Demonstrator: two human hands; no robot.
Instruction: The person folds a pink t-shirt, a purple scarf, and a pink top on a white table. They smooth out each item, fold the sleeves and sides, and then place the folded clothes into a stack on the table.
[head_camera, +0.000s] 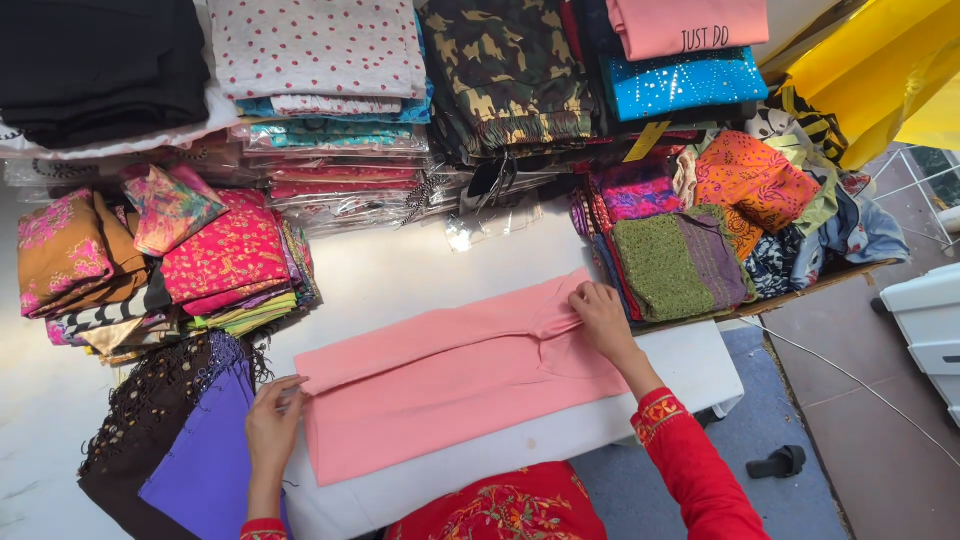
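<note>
Pink garment (450, 385) lies flat on the white table (690, 365), partly folded lengthwise, upper flap turned over. Left hand (270, 420) pinches the garment's left corner edge between fingertips, likely to keep the fold line taut. Right hand (600, 315) presses down at the garment's upper right end, fingers bunched on a gathered crease, probably anchoring it. Purple cloth (205, 460) and brown lace piece (150, 410) sit just left of the garment. Stacks of folded fabrics (230, 260) lie beyond it.

Left hand (270, 425), lower left of frame, fingers pinched together; right hand (603, 317), centre right, fingers curled down, red-sleeved forearm extended.
</note>
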